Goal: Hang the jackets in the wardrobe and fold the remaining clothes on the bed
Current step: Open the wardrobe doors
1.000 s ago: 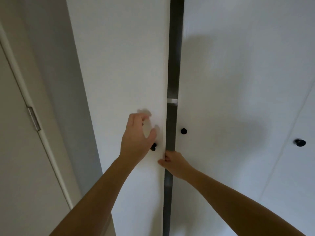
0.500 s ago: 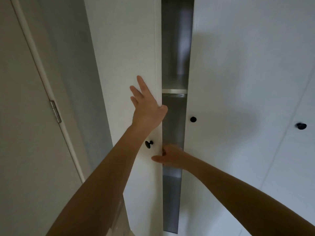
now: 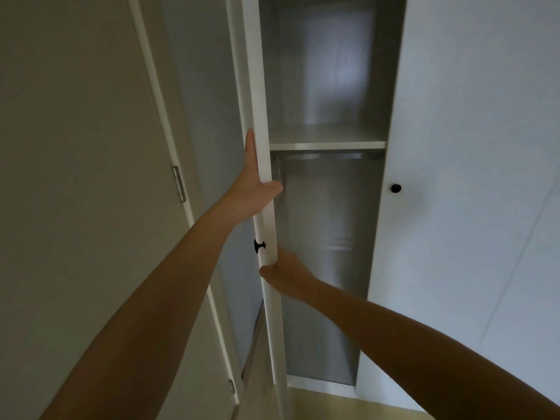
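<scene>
1 view: wide-angle head cam, close to the wardrobe (image 3: 460, 131), facing into its open compartment, pitched down to the floor (image 3: 333, 403) strip. Forearms enter from the bottom edge; left hand (image 3: 251, 189) and right hand (image 3: 288, 277) sit at arm's reach on the left door (image 3: 260, 116).

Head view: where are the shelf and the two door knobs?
Shelf (image 3: 327, 145), head view, front edge.
Left door's knob (image 3: 259, 246), head view, its middle.
Right door's knob (image 3: 395, 188), head view, round face.
</scene>
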The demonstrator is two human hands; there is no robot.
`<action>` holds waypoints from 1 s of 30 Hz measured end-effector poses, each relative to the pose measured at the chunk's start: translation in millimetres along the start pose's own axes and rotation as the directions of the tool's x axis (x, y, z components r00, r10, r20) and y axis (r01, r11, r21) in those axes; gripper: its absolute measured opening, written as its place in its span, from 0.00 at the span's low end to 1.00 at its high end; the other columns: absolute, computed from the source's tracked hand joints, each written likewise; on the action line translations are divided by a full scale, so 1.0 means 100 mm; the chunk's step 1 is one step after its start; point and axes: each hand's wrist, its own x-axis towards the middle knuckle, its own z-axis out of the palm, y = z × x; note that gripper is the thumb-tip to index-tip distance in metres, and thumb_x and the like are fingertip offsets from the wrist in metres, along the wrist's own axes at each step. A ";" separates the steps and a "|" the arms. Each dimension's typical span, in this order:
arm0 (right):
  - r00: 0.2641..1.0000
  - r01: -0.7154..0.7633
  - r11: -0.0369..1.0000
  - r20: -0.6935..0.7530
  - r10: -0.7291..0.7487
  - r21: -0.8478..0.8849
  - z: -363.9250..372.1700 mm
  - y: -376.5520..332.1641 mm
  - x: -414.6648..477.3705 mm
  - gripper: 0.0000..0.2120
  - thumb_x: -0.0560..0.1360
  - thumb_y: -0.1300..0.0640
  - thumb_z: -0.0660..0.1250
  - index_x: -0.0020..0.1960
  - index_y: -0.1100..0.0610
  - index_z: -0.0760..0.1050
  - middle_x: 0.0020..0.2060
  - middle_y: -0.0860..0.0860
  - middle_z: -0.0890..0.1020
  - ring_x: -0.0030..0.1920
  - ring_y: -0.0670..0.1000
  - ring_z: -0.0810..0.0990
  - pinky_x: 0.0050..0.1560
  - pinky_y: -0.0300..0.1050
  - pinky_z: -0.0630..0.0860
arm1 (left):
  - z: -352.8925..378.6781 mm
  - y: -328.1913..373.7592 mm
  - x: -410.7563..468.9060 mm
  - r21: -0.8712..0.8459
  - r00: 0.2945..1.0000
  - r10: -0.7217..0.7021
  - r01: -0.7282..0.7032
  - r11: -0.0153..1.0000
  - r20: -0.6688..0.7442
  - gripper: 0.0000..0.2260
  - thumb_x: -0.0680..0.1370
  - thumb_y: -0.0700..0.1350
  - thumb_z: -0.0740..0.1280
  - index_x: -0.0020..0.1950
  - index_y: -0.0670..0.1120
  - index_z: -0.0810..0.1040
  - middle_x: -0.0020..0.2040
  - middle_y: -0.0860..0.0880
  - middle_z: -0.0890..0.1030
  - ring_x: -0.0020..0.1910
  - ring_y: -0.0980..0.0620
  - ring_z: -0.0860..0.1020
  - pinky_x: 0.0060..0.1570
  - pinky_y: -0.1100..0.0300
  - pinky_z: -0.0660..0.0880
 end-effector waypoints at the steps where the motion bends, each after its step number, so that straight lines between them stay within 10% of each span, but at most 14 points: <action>1: 1.000 -0.003 1.000 -0.009 0.003 0.003 0.10 -0.07 0.00 0.25 0.71 0.58 0.60 0.67 0.46 0.63 0.40 0.50 0.77 0.33 0.47 0.76 0.31 0.41 0.75 | -0.10 -0.03 -0.04 0.001 1.000 -0.015 0.015 1.000 0.009 0.42 0.76 0.39 0.63 0.76 0.57 0.34 0.77 0.52 0.55 0.59 0.55 0.73 0.45 0.79 0.70; 6: 0.996 -0.060 0.998 -0.057 0.061 0.022 0.64 -0.42 0.09 0.26 0.73 0.57 0.60 0.69 0.52 0.55 0.40 0.49 0.74 0.34 0.48 0.76 0.24 0.37 0.71 | -0.64 -0.15 -0.26 0.052 0.991 -0.131 0.131 0.990 -0.005 0.31 0.77 0.38 0.62 0.77 0.44 0.52 0.64 0.39 0.73 0.52 0.54 0.78 0.50 0.67 0.76; 11: 0.992 -0.082 0.997 -0.100 0.082 0.006 1.09 -0.72 0.26 0.30 0.74 0.54 0.63 0.70 0.56 0.52 0.51 0.56 0.78 0.47 0.57 0.81 0.46 0.54 0.81 | -1.11 -0.42 -0.36 0.092 0.989 -0.130 0.136 0.986 -0.067 0.16 0.76 0.35 0.61 0.63 0.33 0.69 0.27 0.60 0.73 0.24 0.67 0.73 0.25 0.76 0.67; 19: 0.987 -0.092 0.978 -0.145 0.065 -0.187 1.54 -0.95 0.62 0.43 0.76 0.45 0.63 0.76 0.60 0.38 0.57 0.58 0.78 0.54 0.59 0.80 0.54 0.53 0.79 | -1.60 -0.75 -0.40 0.016 0.987 -0.135 0.137 0.990 -0.091 0.14 0.78 0.38 0.63 0.57 0.55 0.67 0.48 0.60 0.76 0.47 0.62 0.77 0.39 0.69 0.74; 24: 0.991 -0.079 0.930 -0.129 0.034 -0.360 1.56 -0.84 0.68 0.44 0.77 0.40 0.59 0.76 0.60 0.35 0.57 0.59 0.78 0.52 0.59 0.80 0.54 0.54 0.78 | -1.49 -0.81 -0.42 0.066 0.981 -0.099 0.111 0.992 -0.164 0.14 0.79 0.39 0.61 0.63 0.48 0.64 0.51 0.59 0.74 0.50 0.61 0.75 0.47 0.69 0.73; 30: 0.947 0.229 0.906 0.298 -0.123 -0.356 0.90 -0.50 0.54 0.45 0.78 0.42 0.60 0.75 0.53 0.29 0.65 0.59 0.74 0.51 0.54 0.80 0.54 0.49 0.76 | -0.98 -0.69 -0.62 0.140 0.834 0.022 0.067 0.988 -0.551 0.28 0.80 0.38 0.59 0.77 0.48 0.50 0.73 0.50 0.65 0.67 0.59 0.65 0.66 0.58 0.65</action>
